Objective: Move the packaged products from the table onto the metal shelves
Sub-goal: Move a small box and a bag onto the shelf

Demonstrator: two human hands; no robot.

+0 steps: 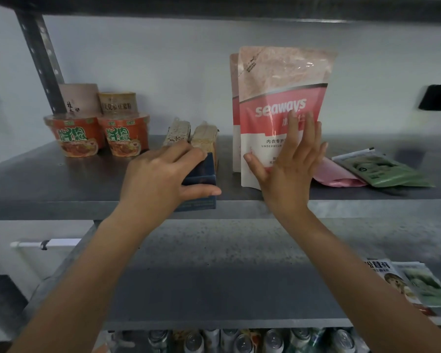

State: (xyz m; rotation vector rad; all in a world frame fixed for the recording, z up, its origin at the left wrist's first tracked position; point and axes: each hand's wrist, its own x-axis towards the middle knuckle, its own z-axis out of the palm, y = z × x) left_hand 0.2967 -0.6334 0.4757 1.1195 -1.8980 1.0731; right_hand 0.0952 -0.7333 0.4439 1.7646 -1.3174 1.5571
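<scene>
Box (201, 178), dark blue, gripped by left hand (158, 177) at shelf (61, 184) near edge; upright pink pouch (283, 80) pressed by right hand (290, 164), fingers straight.

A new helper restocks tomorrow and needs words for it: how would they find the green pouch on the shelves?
Find the metal shelf where two tall pink Seaways pouches stand upright. To their right, the green pouch lies flat beside a flat pink pack. It is the only green package on that shelf.
</scene>
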